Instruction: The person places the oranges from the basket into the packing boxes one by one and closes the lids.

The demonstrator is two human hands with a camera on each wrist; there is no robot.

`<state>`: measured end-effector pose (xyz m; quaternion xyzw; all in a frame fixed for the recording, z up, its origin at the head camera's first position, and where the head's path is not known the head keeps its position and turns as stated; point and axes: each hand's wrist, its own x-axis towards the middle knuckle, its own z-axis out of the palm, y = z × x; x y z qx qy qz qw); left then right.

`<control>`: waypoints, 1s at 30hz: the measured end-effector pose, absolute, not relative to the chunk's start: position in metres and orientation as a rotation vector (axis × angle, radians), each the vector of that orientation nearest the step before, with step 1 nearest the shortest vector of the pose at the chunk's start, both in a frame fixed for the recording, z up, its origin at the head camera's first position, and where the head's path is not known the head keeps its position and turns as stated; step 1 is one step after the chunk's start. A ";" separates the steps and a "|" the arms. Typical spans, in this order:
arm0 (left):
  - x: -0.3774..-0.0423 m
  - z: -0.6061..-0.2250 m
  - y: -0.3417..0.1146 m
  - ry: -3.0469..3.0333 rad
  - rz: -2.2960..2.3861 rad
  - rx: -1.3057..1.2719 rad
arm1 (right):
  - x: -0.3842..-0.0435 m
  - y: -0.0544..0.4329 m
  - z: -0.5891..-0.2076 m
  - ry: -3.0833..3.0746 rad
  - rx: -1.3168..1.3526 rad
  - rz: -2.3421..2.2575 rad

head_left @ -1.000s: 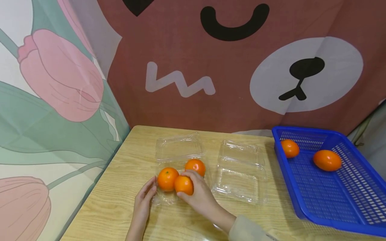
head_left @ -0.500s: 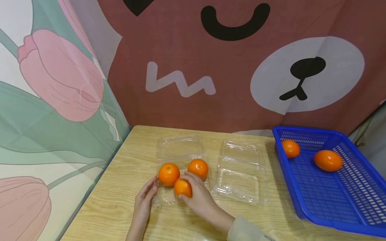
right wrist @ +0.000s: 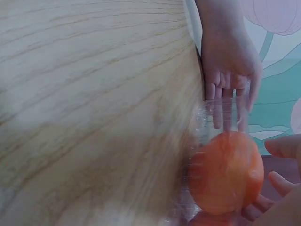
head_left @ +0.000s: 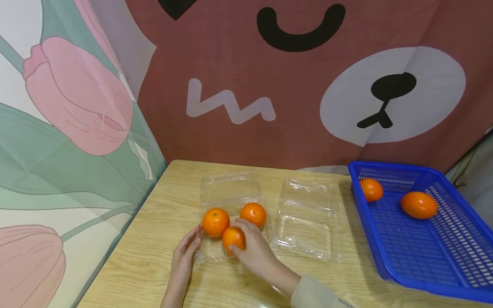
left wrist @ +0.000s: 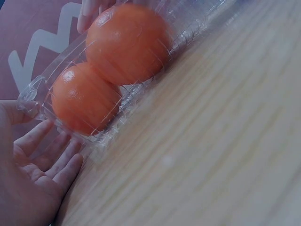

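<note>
In the head view, three oranges sit in the left clear plastic clamshell box [head_left: 209,252], its lid folded back. My right hand [head_left: 256,248] curls round the front orange [head_left: 233,239], thumb at its near side and fingers behind. The back-left orange [head_left: 215,222], stem scar up, touches it; the back-right orange [head_left: 253,214] lies just beyond my right fingers. My left hand [head_left: 185,254] rests its fairly straight fingertips against the box's left wall. In the left wrist view, the left thumb is at the box's corner tab [left wrist: 29,101].
A second clamshell box [head_left: 304,233], opened flat and holding nothing, lies right of the first on the wooden table [head_left: 142,261]. At far right stands a blue mesh basket [head_left: 414,252] with two oranges [head_left: 418,205]. A printed cloth [head_left: 231,141] hangs behind.
My right hand has brought the front orange slightly lower in the box. The back-left orange has shifted up a little and the back-right one rightward. The left hand has hardly moved.
</note>
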<state>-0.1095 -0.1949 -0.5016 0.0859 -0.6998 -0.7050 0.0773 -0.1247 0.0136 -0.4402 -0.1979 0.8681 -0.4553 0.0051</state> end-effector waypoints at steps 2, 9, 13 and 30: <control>-0.110 -0.501 -0.195 -2.092 -2.114 0.260 | -0.126 0.014 -0.437 2.701 -0.614 -1.429; -0.110 -0.501 -0.195 -2.110 -2.101 0.266 | -0.130 0.015 -0.425 2.640 -0.576 -1.444; -0.110 -0.501 -0.195 -2.112 -2.101 0.263 | -0.134 0.015 -0.421 2.659 -0.584 -1.437; -0.110 -0.501 -0.194 -2.091 -2.113 0.254 | -0.160 0.021 -0.406 2.708 -0.573 -1.406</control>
